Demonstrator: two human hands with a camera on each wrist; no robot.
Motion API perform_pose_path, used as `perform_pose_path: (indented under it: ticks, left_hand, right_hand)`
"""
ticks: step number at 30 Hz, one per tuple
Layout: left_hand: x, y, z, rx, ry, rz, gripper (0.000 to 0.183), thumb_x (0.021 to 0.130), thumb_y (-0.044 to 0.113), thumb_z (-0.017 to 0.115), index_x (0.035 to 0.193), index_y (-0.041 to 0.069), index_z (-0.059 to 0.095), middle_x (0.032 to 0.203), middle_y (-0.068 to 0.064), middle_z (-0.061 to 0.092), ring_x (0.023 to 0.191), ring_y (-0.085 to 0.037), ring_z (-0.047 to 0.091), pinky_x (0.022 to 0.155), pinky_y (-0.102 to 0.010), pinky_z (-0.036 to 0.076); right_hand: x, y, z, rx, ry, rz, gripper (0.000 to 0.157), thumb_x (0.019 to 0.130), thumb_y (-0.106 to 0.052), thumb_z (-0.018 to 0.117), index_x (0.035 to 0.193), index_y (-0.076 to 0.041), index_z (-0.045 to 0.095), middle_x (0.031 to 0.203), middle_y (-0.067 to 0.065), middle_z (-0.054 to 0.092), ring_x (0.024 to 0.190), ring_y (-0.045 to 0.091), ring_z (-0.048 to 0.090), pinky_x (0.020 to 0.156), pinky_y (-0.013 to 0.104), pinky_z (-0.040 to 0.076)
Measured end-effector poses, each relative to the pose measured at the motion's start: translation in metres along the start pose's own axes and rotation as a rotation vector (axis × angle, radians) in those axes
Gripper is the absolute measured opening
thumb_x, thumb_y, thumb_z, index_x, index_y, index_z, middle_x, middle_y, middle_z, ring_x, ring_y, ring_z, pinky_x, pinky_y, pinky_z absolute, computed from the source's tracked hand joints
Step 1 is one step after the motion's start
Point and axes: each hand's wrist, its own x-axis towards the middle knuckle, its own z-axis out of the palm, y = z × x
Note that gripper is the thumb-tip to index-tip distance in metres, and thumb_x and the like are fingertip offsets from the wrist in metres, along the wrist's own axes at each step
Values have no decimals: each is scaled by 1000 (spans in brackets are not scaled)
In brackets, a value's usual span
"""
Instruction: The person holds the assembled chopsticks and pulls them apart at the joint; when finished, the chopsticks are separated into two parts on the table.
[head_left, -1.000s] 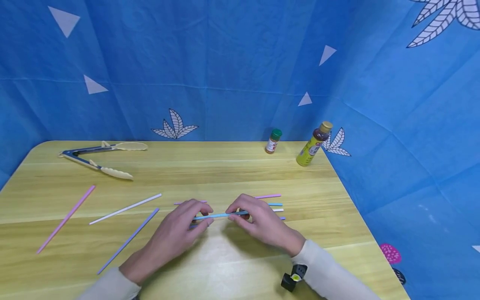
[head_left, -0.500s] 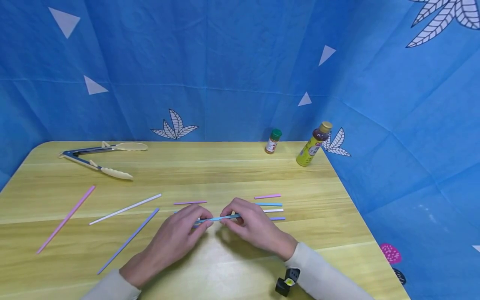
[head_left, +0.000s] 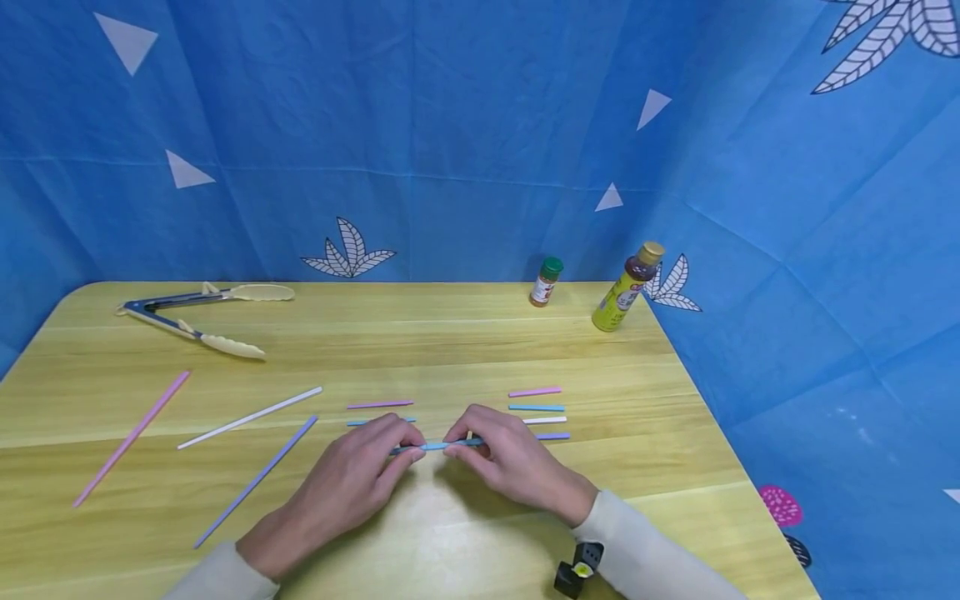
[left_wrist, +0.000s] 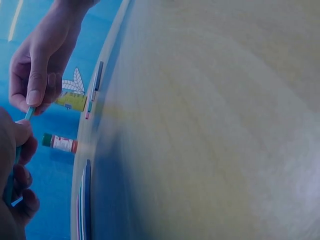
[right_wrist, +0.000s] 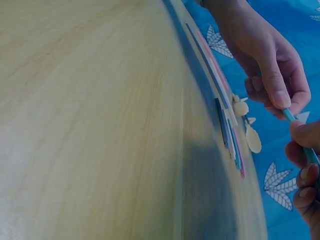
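A light blue straw is held level just above the table between two hands. My left hand pinches its left part between thumb and fingers. The right hand pinches it a short way along, leaving a small stretch of straw bare between the fingertips. In the left wrist view the straw runs from one hand to the other. Behind the left hand lie a short pink piece and a short blue piece. Past the right hand are short pink, blue, white and purple pieces.
Long pink, white and purple straws lie at the left. Spread tongs rest behind them. A green-capped spice jar and a yellow-labelled bottle stand at the back right, before a blue cloth.
Both hands and the blue straw have come slightly nearer the person. My right hand has shifted left, closer to the left one, uncovering more of the short pieces at the right.
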Motion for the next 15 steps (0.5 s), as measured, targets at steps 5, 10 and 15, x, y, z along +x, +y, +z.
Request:
perform_pose_path:
  ticks: [5, 10, 15]
  left_hand:
    - [0, 2, 1, 28, 36, 37, 15, 96, 15, 82, 102, 19, 70, 99, 11, 70, 81, 0, 55, 69, -22, 52]
    - [-1, 3, 2, 35, 65, 56, 15, 96, 12, 82, 101, 19, 70, 97, 11, 69, 79, 0, 53, 68, -21, 50]
    - [-3, 4, 5, 39, 90, 57, 16, 94, 12, 82, 101, 18, 69, 93, 12, 65, 76, 0, 48, 65, -19, 45]
  right_hand:
    - [-2, 0, -1, 0, 14, -3, 6, 105, -19, 76, 104, -14, 73, 93, -5, 70, 73, 1, 54, 64, 15, 51]
    - [-3, 0, -1, 3, 17, -16, 6, 103, -15, 77, 103, -14, 71, 92, -5, 69, 71, -2, 50, 62, 15, 49]
    - [-4, 1, -2, 4, -6, -17, 6, 103, -14, 77, 104, -15, 71, 92, -5, 69, 72, -2, 51, 62, 15, 49]
